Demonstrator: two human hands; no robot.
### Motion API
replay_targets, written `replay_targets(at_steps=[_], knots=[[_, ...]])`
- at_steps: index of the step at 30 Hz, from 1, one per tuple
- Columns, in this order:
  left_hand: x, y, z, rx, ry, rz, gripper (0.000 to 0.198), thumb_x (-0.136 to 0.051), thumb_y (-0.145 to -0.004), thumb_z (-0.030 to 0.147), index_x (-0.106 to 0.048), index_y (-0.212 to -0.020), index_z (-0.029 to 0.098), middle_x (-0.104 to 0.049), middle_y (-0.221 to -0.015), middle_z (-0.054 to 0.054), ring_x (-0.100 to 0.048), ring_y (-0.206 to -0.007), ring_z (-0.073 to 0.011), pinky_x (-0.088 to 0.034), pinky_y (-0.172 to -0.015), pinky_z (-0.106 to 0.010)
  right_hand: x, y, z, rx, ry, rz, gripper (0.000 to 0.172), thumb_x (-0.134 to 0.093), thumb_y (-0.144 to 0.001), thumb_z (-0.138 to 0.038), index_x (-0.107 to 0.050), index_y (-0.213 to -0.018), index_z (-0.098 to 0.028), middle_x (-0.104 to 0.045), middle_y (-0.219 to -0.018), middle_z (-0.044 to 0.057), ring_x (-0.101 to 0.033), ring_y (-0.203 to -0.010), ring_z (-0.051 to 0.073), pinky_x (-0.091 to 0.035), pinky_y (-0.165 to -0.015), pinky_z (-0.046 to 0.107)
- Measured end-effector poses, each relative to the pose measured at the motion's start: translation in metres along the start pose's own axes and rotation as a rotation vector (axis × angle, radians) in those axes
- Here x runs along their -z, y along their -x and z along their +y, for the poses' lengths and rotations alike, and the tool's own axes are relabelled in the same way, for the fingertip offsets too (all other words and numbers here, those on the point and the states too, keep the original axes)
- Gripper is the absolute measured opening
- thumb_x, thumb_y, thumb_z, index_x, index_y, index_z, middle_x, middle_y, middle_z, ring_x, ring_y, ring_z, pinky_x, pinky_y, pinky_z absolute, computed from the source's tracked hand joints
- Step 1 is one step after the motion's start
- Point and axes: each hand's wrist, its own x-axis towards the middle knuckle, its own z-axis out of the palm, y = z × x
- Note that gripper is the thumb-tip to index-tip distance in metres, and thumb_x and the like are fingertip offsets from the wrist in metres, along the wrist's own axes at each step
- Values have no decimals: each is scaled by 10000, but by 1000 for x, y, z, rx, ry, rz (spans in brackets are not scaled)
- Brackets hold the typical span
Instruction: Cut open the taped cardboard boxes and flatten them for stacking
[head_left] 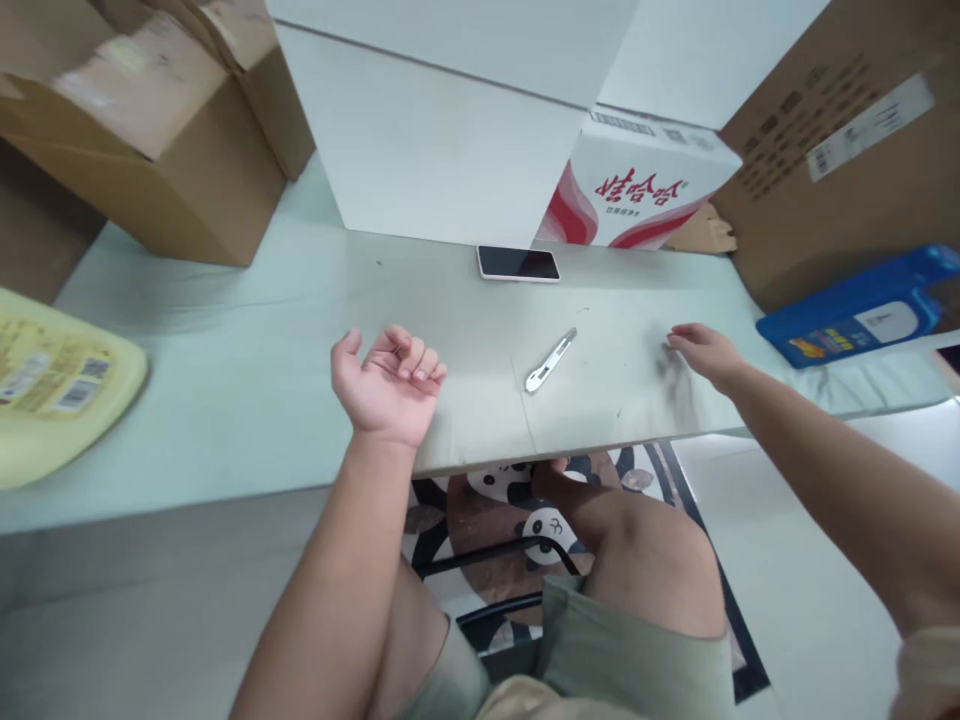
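Observation:
My left hand [390, 385] rests palm up near the front edge of the pale green table top [247, 400]. Its fingers curl loosely, the thumb stands apart, and the palm is bare. Over the right part of the table is my right hand [703, 352], fingers stretched out to the left, with nothing seen in it. Between the two hands lies a white utility knife [551, 360], slanted, its narrow end pointing away from me. Behind the knife a phone [518, 264] with a dark screen lies flat, close to the foot of a white box [450, 140].
Brown cardboard boxes [202, 170] stand at the back left, a yellow bottle [67, 390] at the left edge. A red and white carton [637, 190], a big brown carton [847, 130] and a blue bottle [855, 310] are at the right. Below is a panda-patterned mat [480, 530].

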Motion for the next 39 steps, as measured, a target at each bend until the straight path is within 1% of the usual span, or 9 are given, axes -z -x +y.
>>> replay_targets(at_steps=[5, 11, 14, 20, 23, 27, 32, 35, 39], knots=[[11, 10, 18, -49, 97, -16, 653, -233, -1030, 536, -500, -547, 186, -240, -470, 41, -299, -407, -93, -320, -459, -232, -37, 44, -89, 385, 203, -213, 205, -663, -809, -232, -699, -1010, -210, -819, -1056, 130, -772, -992, 294, -573, -1067, 553], [26, 16, 42, -80, 183, -46, 593, -263, -1040, 477, -332, -521, 198, -105, -480, 71, -132, -393, -75, -204, -430, -226, -151, 113, -228, 902, 270, -485, 425, -646, -865, -264, -653, -1290, -242, -810, -1147, 77, -763, -1057, 264, -601, -1013, 457], [32, 13, 49, -99, 233, -55, 604, -245, -1050, 472, -318, -516, 199, -81, -491, 74, -110, -393, -72, -167, -431, -229, -208, 150, -299, 1200, 280, -544, 578, -602, -903, -216, -503, -1472, -215, -795, -1123, 69, -757, -1003, 241, -612, -974, 434], [33, 3, 62, -113, 300, -9, 600, -249, -1053, 464, -330, -522, 196, -91, -520, 71, -142, -404, -71, -203, -439, -220, -288, 190, -425, 1367, 131, -415, 472, -672, -843, -136, -619, -1287, -289, -361, -1717, 78, -650, -1332, 292, -599, -1078, 437], [33, 1, 62, -125, 257, -8, 589, -252, -1049, 465, -331, -528, 202, -93, -530, 65, -135, -419, -81, -205, -449, -235, -315, 186, -459, 1334, 104, -441, 403, -738, -794, -132, -646, -1130, -336, -423, -1687, 27, -645, -1344, 286, -580, -1136, 438], [40, 1, 55, -510, -87, 129, 541, -372, -1030, 472, -347, -559, 207, -177, -549, 46, -186, -490, -104, -237, -508, -256, -311, 170, -433, 1436, -84, -419, 200, -701, -910, -240, -615, -1080, -301, -655, -1437, -9, -629, -1298, 181, -575, -1134, 354], [67, 2, 75, -1352, -391, 523, 238, -530, -919, 387, -461, -760, 223, -463, -809, -12, -469, -787, -171, -426, -811, -330, -213, 171, -305, 1369, -266, -384, 179, -601, -1009, -361, -680, -1120, -244, -711, -1291, 67, -679, -745, 120, -587, -599, 282], [81, 0, 95, -1280, -349, 584, 157, -459, -940, 389, -515, -908, 246, -568, -1004, -53, -569, -1049, -240, -417, -969, -423, -142, 185, -224, 1449, -246, -241, 11, -703, -923, -248, -702, -931, -256, -772, -1103, 69, -731, -825, 187, -573, -598, 307], [75, 1, 90, -1028, -281, 229, 364, -436, -930, 546, -577, -1068, 241, -691, -1158, -83, -638, -1185, -256, -458, -1025, -413, -93, 207, -143, 1373, -326, -119, 189, -742, -855, -146, -606, -862, -278, -782, -1021, 59, -770, -894, 232, -611, -662, 353]])
